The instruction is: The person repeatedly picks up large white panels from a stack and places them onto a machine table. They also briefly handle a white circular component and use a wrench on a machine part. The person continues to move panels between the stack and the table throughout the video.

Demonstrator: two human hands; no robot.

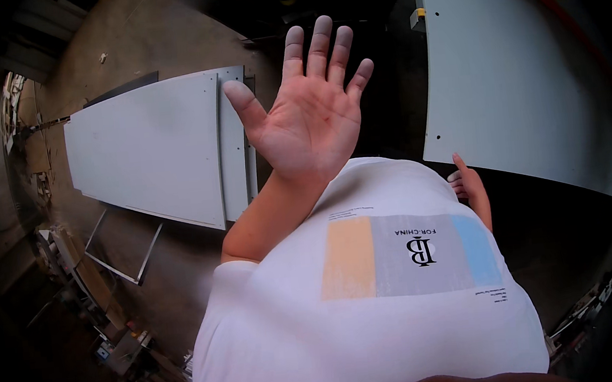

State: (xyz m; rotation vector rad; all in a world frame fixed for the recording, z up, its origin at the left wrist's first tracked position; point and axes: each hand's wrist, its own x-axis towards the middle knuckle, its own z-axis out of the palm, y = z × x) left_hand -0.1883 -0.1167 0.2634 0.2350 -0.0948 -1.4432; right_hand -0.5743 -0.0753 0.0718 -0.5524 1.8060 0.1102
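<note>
My left hand (307, 122) is raised in front of my chest, palm toward me and fingers spread. Grey dust coats its fingertips, and nothing lies in the palm. Behind it, farther down and to the left, is a stack of white panels (146, 154) with small holes near the edges. My right hand (471, 185) hangs low by my right side, thumb stretched out and fingers loosely bent, with no object visible in it. It is nearest to the front left corner of a large white panel (523, 92); whether it touches that panel I cannot tell.
A thin metal frame (138, 280) stands below the left stack. Wood strips and scraps (84, 272) lie along the left side of the brown floor (154, 37). A red part (559, 1) runs along the large panel's far right edge, and a yellow-and-white block (417, 18) sits at its left edge.
</note>
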